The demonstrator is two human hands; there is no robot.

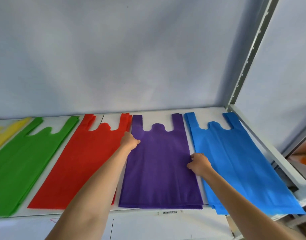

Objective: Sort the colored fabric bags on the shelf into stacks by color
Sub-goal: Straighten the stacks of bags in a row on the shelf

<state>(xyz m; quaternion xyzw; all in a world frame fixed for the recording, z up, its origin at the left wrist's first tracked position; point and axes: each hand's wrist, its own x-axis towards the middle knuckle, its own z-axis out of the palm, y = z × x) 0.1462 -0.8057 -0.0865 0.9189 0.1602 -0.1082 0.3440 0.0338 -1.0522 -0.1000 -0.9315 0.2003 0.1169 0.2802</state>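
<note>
1. Five stacks of bags lie side by side on the shelf [209, 110]: yellow [3, 132] at the far left of the frame, then green [22, 161], red [83, 161], purple [159, 170] in the middle and blue [239, 161] at the right.

2. The left hand [129, 141] sits at the upper left edge of the purple stack, where it meets the red one. Its fingers look curled at the fabric edge, but whether they pinch it or only press I cannot tell.

3. The right hand [199, 164] is at the right edge of the purple stack, in the narrow gap before the blue; its fingers appear to pinch that edge.

4. The step looks like squaring up the purple stack. The sort itself seems nearly finished, as each colour already lies apart.

5. To do it well: draw both side edges in evenly, so that the layers line up at the handles and at the bottom hem. Keep the fabric flat, since thin cloth like this likely creases and slides.

6. Mind the neighbours: the purple touches the red at upper left, and a tug could drag red layers askew.

7. A small barcode label [169, 212] is stuck on the shelf's front edge below the purple stack; its print is too small to read. No brand shows on any bag.
</note>
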